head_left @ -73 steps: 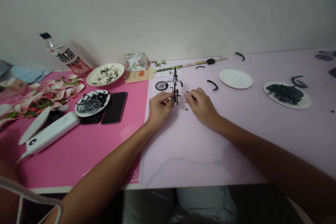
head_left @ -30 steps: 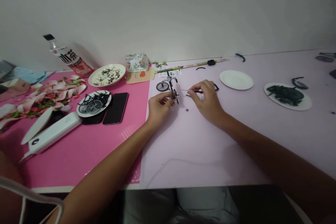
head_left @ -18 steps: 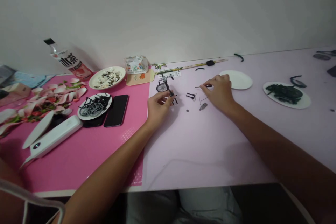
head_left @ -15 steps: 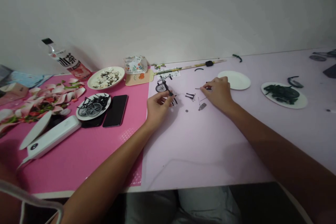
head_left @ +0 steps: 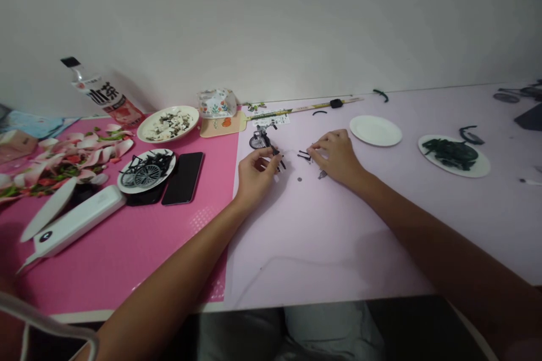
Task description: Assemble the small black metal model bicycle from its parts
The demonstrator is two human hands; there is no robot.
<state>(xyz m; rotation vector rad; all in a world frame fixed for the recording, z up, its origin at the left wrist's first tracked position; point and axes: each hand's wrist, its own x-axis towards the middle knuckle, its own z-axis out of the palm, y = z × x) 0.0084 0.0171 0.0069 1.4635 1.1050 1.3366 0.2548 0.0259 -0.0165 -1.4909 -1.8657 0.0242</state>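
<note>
A miniature bicycle (head_left: 259, 140) with a spoked front wheel is gripped at its dark frame by my left hand (head_left: 256, 180). The thumb and fingers of that hand close round the frame's rear part and hide some of it. My right hand (head_left: 336, 157) is low over the table with its fingertips pinched together, right beside a small black forked part (head_left: 304, 155). Whatever is between those fingertips is too small or hidden. Partly covered under the right hand lies a small grey piece (head_left: 322, 174). A grey disc (head_left: 300, 179) lies between the hands.
On the left are a plate of black bicycle parts (head_left: 169, 168), a phone (head_left: 184, 177), a bowl (head_left: 141, 130), a bottle (head_left: 108, 96) and a white handheld device (head_left: 80, 220). To the right are a white plate (head_left: 376, 131) and a plate of dark green pieces (head_left: 483, 166). A fly swatter (head_left: 222, 127) lies behind.
My right hand has moved left, closer to the black forked part and the bicycle. The thin dark rod seen at its fingertips is out of sight. My left hand keeps its hold.
</note>
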